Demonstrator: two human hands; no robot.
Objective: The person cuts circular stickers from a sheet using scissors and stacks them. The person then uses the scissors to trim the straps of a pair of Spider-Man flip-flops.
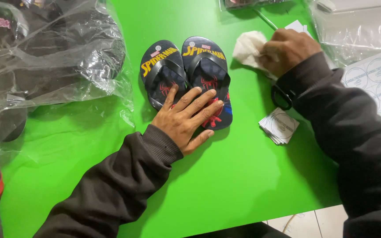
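Dark sleeves frame the green bench (225, 176). Left hand (186, 119), fingers flat, presses paired dark sandals (186, 75) mid-bench — right hand (287, 50) clutches a white cloth (248, 46). Loosened pressure could let the sandals slide apart.

The widest open stretch of the green table (243, 176) runs across the lower middle of the frame, below the pair of dark flip-flops (188, 79). The left side is crowded by a heap of clear plastic bags (54, 57) holding dark footwear. At upper right, more clear bags (358, 26) and a sticker sheet (380, 79) block the edge. A small stack of round-printed cards (280, 127) lies right of the flip-flops.
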